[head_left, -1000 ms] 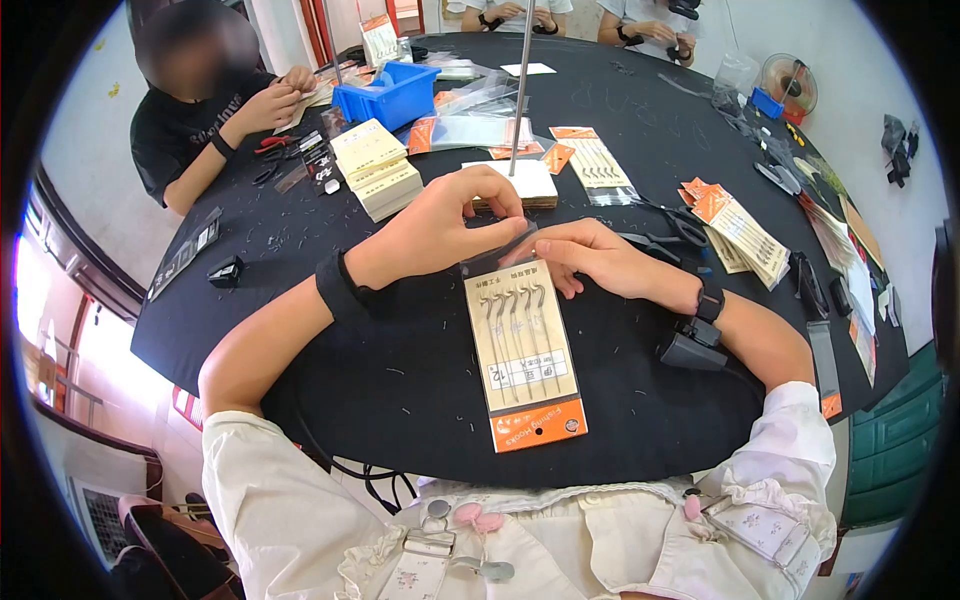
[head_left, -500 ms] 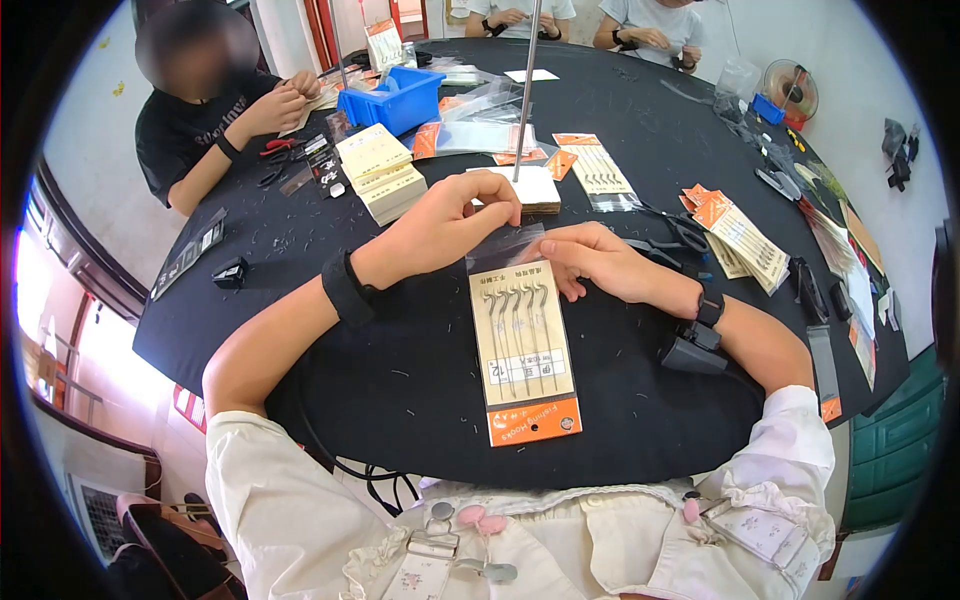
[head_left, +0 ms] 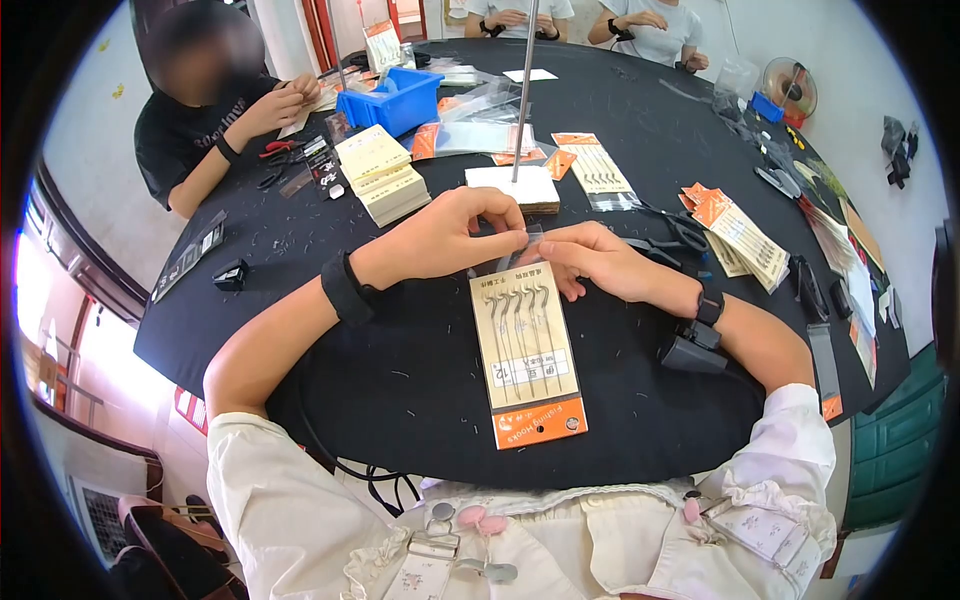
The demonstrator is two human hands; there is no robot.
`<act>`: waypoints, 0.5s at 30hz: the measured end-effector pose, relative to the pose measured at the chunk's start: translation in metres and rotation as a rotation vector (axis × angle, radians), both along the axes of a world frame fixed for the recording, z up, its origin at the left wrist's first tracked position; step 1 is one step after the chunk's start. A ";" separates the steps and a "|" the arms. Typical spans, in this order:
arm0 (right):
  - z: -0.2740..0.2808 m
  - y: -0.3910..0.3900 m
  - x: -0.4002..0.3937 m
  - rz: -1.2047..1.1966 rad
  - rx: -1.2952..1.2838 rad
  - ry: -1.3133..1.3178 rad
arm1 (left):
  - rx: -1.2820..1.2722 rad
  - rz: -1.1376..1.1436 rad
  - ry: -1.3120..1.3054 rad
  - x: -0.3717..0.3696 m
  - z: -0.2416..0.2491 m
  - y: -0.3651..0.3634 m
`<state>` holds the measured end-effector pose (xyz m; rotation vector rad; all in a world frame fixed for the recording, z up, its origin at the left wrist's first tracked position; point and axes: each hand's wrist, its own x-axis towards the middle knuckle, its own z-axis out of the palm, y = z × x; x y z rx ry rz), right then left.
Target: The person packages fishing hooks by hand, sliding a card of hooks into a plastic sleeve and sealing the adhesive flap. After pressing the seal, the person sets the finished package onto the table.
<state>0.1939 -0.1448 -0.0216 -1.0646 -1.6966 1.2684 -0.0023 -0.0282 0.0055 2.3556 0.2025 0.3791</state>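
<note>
A packet of fishing hooks (head_left: 525,345) lies in front of me, its orange end toward my body. Through its clear sleeve shows a cream card with a row of hooks on lines and a white label marked 12. My left hand (head_left: 455,238) has thumb and index finger closed on the clear plastic flap (head_left: 490,266) at the packet's far end. At that end's right corner, my right hand (head_left: 605,262) grips the flap too. Its fingertips are partly hidden behind the thumb side.
Stacked cream cards (head_left: 385,180) and a metal rod on a white-topped block (head_left: 530,188) stand beyond my hands. Finished-looking hook packets (head_left: 738,235) and black-handled scissors (head_left: 685,230) lie right. A blue bin (head_left: 395,102) sits farther back. Other people (head_left: 240,120) work around the table.
My left hand has come down from above the flap, and its fingertips now pinch the plastic. The packet's orange end has shifted slightly toward me and right. My right hand stays put.
</note>
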 end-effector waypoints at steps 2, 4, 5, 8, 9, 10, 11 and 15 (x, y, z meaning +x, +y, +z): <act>0.000 0.000 0.000 0.005 -0.008 0.001 | 0.013 0.003 -0.009 0.000 -0.001 -0.001; -0.001 0.000 0.000 0.013 -0.009 -0.024 | 0.026 0.007 -0.016 0.001 -0.001 -0.001; -0.001 0.000 0.001 0.022 -0.009 -0.051 | 0.039 -0.012 -0.019 0.001 -0.001 -0.001; 0.001 -0.001 0.000 0.016 -0.011 -0.074 | 0.042 -0.022 -0.026 0.002 -0.003 -0.001; 0.000 -0.001 0.000 0.016 -0.012 -0.073 | 0.033 -0.013 -0.031 0.002 -0.003 -0.002; 0.000 -0.001 0.000 0.017 -0.008 -0.070 | 0.033 -0.013 -0.031 0.001 -0.002 -0.004; 0.000 -0.001 0.000 0.018 -0.004 -0.068 | 0.026 -0.005 -0.016 0.001 0.001 -0.006; 0.001 -0.002 -0.001 0.019 0.000 -0.063 | 0.060 -0.043 -0.105 0.002 0.002 -0.008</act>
